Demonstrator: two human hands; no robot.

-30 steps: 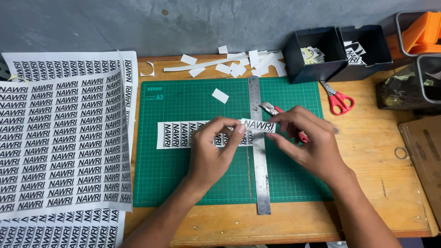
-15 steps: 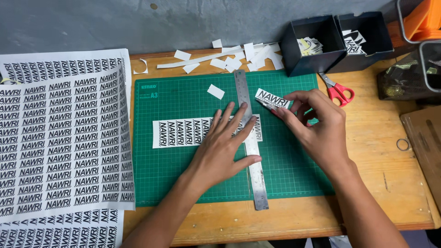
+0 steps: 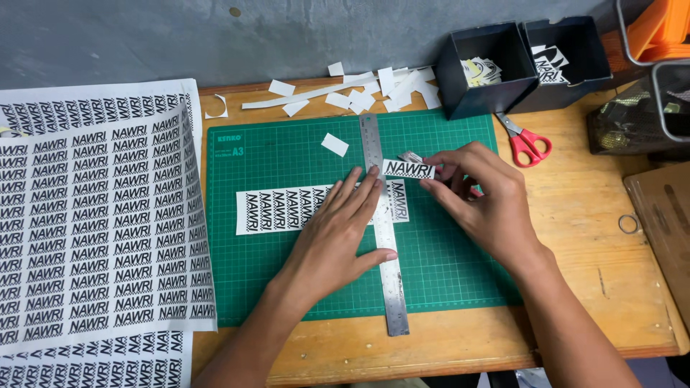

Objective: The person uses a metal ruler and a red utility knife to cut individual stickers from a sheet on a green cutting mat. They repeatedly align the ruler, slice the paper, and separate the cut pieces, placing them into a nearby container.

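Head view: knife (image 3: pixel 412 156) mostly hidden behind right hand (image 3: pixel 483 203) and label (image 3: pixel 408 169).

We cannot see the middle of the steel ruler (image 3: pixel 384 287) or the right part of the printed strip (image 3: pixel 287 208), since the left hand (image 3: pixel 338 237) lies flat over both. The right hand (image 3: pixel 481 201) hides most of a small tool with a red part, too covered for us to tell its kind. The printed sheets (image 3: pixel 93 215) run off the left and bottom edges, and the orange object (image 3: pixel 665 25) is cut off at the top right
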